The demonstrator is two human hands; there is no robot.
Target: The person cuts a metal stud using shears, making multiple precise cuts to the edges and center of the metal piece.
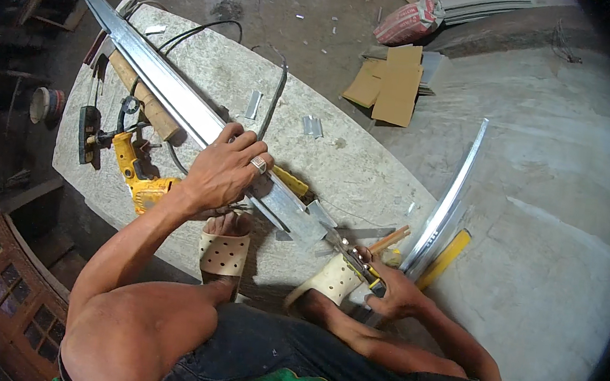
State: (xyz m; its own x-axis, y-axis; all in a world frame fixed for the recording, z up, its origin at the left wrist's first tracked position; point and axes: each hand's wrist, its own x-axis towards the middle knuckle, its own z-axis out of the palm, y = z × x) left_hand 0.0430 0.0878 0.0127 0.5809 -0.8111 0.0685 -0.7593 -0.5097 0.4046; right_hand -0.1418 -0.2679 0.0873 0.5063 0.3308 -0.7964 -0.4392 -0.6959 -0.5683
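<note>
A long silvery metal channel lies slantwise across a worn pale board, from the far left to the middle. My left hand, with a ring on one finger, is closed over the channel near its close end. In my right hand is a pair of tin snips with black and yellow handles. Its jaws are at the channel's near end, where a flap of sheet metal sticks out; how far they bite cannot be made out. A yellow tool lies partly hidden beyond the channel.
A yellow power drill and a wooden length lie left of the channel. Metal offcuts and a black cord are on the board. At right are another channel, a yellow bar and cardboard.
</note>
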